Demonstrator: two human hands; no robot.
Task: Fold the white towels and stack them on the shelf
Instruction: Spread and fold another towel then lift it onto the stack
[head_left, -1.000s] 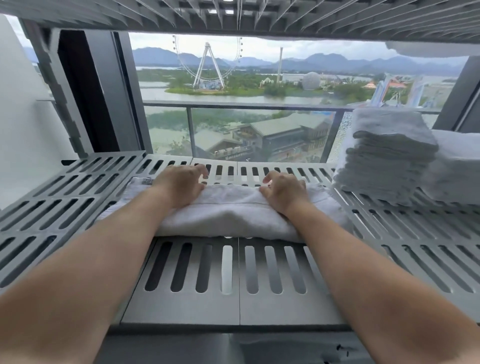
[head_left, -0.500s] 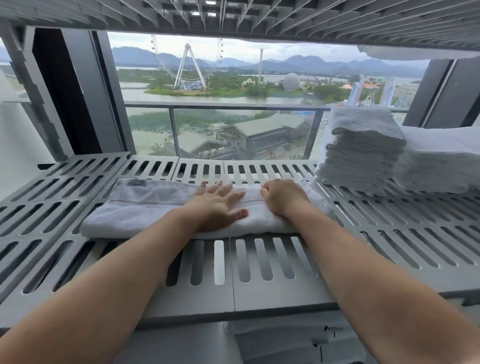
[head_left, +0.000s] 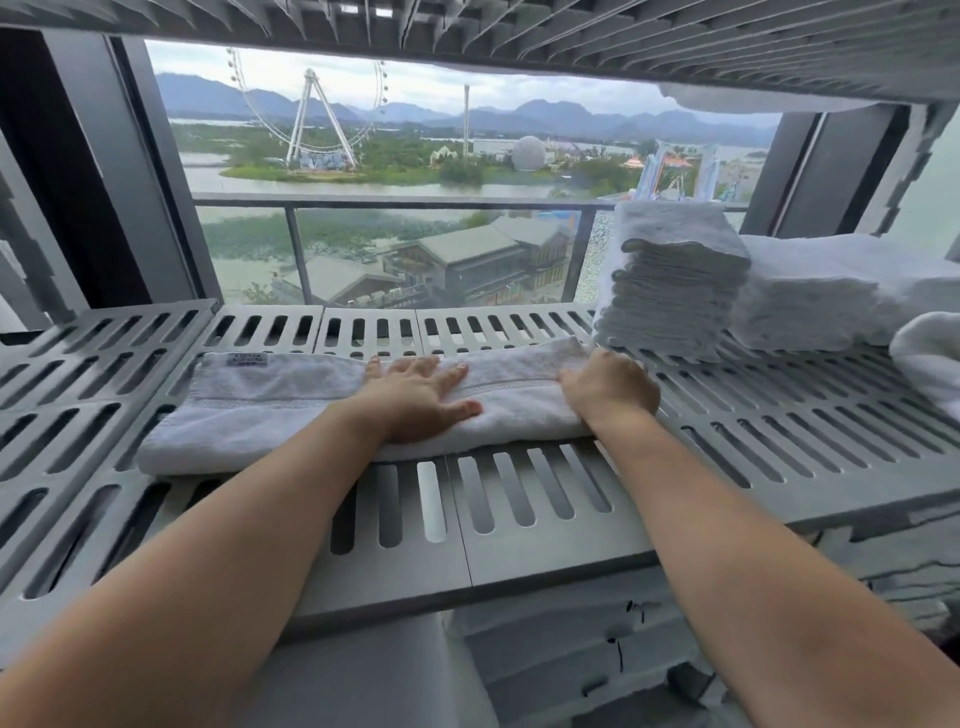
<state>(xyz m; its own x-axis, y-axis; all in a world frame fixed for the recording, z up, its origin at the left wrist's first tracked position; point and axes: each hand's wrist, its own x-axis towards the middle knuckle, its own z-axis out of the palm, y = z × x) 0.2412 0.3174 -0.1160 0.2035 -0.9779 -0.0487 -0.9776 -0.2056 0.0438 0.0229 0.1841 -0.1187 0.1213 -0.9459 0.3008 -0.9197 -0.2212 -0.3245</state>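
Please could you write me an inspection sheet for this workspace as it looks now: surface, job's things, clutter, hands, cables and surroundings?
Surface: grey slotted shelf, with another slatted level overhead.
Job's things: long folded towel lying across the shelf, label at its far left corner; tall stack of folded towels at the right rear; lower pile to its right.
Clutter: white cloth at the right edge, cut off by the frame.
Hands: left hand flat on the towel's middle, fingers spread; right hand with fingers curled on the towel's right end.
Cables: nothing seen.
Surroundings: window behind, showing a balcony railing and a Ferris wheel.
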